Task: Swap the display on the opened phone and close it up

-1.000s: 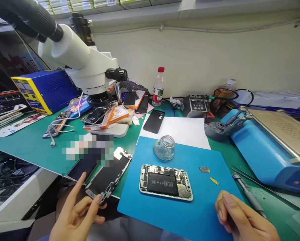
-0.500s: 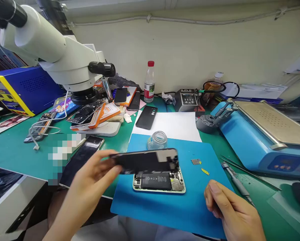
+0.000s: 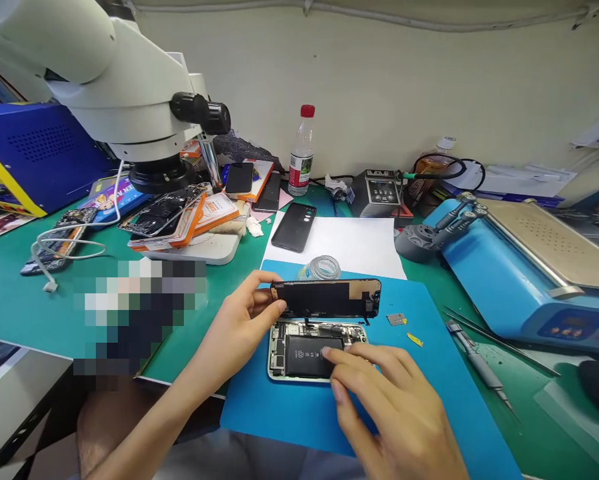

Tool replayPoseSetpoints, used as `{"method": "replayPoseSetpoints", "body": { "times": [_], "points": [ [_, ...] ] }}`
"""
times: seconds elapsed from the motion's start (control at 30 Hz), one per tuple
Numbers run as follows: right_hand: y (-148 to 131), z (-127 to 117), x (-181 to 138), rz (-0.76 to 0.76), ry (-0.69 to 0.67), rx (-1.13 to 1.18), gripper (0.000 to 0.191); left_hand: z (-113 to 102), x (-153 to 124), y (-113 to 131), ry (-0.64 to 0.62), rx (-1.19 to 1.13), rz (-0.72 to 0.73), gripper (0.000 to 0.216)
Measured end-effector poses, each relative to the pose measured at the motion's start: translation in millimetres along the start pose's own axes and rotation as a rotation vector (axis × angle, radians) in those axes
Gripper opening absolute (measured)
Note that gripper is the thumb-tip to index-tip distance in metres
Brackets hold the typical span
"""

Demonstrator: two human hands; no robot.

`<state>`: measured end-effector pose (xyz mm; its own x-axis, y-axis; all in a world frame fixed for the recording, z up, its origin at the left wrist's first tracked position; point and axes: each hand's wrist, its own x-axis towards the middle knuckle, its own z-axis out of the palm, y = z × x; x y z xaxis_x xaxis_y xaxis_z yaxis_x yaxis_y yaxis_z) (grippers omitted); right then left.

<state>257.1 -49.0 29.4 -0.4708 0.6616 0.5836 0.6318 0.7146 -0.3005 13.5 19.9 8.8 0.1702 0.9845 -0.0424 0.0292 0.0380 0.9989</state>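
My left hand (image 3: 247, 317) pinches the left end of a phone screen (image 3: 324, 298), holding it tilted up on edge with its inner side facing me. Below it lies the opened phone body (image 3: 276, 357), with a black battery (image 3: 304, 353) and bare inner parts showing. A thin dark flex cable (image 3: 307, 318) shows between screen and body. Over the right part of the body reaches my right hand (image 3: 389, 400), its fingers apart and nothing seen in them. Its fingertips are at the battery; whether they touch is hard to tell.
A blue mat (image 3: 259, 410) lies under the phone. Behind the screen stands a glass jar (image 3: 323, 269). Small metal plates (image 3: 396, 319), tweezers (image 3: 504, 343) and a pen-like screwdriver (image 3: 479, 363) lie to the right, near a blue heating plate machine (image 3: 519, 293). A microscope (image 3: 144, 100) overhangs the left.
The screen has moved right and been tipped more upright behind the phone body. My right hand has come from the mat's right side to over the body, its fingers spreading. The view has shifted slightly.
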Motion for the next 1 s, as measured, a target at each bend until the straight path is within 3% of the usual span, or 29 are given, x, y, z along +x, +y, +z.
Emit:
{"method": "replayPoseSetpoints", "body": {
  "times": [0.3,1.0],
  "points": [
    [7,21,14,-0.022,-0.005,0.003,0.02,-3,-4,-3,0.093,0.081,0.025,0.023],
    [13,29,19,-0.098,-0.112,-0.08,0.024,-1,-4,-5,0.017,0.189,0.058,0.02]
  ]
}}
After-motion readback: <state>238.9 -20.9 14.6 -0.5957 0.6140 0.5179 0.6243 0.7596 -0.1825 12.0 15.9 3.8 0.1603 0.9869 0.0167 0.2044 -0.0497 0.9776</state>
